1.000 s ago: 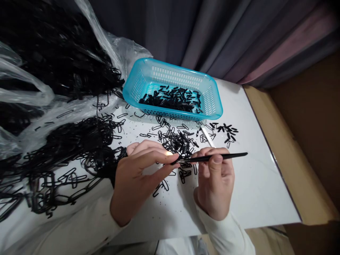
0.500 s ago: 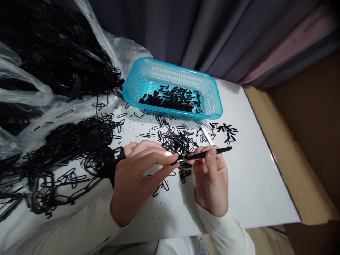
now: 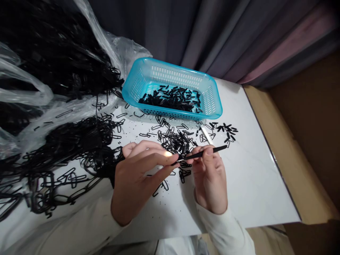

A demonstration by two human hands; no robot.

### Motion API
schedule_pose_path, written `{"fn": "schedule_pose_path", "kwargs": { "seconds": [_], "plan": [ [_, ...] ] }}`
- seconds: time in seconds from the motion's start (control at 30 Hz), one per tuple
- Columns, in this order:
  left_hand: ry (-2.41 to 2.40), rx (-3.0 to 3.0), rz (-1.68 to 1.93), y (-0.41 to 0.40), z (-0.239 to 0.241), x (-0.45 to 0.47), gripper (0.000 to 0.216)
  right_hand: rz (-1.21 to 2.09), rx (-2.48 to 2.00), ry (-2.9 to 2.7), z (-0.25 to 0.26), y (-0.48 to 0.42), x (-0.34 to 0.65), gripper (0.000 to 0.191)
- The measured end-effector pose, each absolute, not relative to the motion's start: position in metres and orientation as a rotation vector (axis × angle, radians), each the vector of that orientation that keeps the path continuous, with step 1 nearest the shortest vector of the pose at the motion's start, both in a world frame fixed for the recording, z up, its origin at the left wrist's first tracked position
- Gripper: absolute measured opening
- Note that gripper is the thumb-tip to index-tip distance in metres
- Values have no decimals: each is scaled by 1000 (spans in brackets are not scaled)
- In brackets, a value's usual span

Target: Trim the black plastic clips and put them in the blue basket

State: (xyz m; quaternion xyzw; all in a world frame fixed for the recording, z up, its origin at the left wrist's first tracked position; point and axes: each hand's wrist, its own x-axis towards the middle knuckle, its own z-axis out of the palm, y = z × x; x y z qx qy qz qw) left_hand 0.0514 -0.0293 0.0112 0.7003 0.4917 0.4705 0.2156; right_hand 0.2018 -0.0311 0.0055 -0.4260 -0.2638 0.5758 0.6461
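My right hand [image 3: 210,180] pinches a thin black tool [image 3: 209,151], its tip pointing left at my left fingertips. My left hand [image 3: 138,177] is closed in a pinch on a small black piece that I can barely see at the tool's tip. Both hands hover over a white table [image 3: 255,184], just in front of a loose heap of small black frame pieces [image 3: 177,141]. A turquoise basket [image 3: 212,102] holding several small black parts [image 3: 172,98] stands behind the heap.
A large tangle of black plastic strips [image 3: 66,148] spills from a clear plastic bag [image 3: 26,95] at the left. A few black bits [image 3: 227,131] and a white stick [image 3: 206,135] lie right of the heap. The table's right edge meets a brown board [image 3: 297,166]; curtains hang behind.
My right hand has drawn in to the left and tilted the tool, so its far end sits closer and higher. The left hand has hardly moved.
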Motion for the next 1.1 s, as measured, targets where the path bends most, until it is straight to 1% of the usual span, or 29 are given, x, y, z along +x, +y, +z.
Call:
{"fn": "schedule_pose_path", "kwargs": {
  "seconds": [0.23,0.67,0.83,1.03,1.1],
  "plan": [
    [1349,1934,1312,-29,13,53,14,1359,-1038,-543,5,-29,201,24],
    [1357,1938,1264,-29,13,53,8,1497,-881,-499,6,-31,195,20],
    [1310,1747,1329,-26,12,54,14,1333,-908,-515,9,-29,202,22],
    [1274,1453,1283,-23,10,53,12,964,-991,-628,16,-30,203,18],
    [1276,1392,1255,-22,10,53,11,938,-995,-708,17,-32,200,17]
  ]
}}
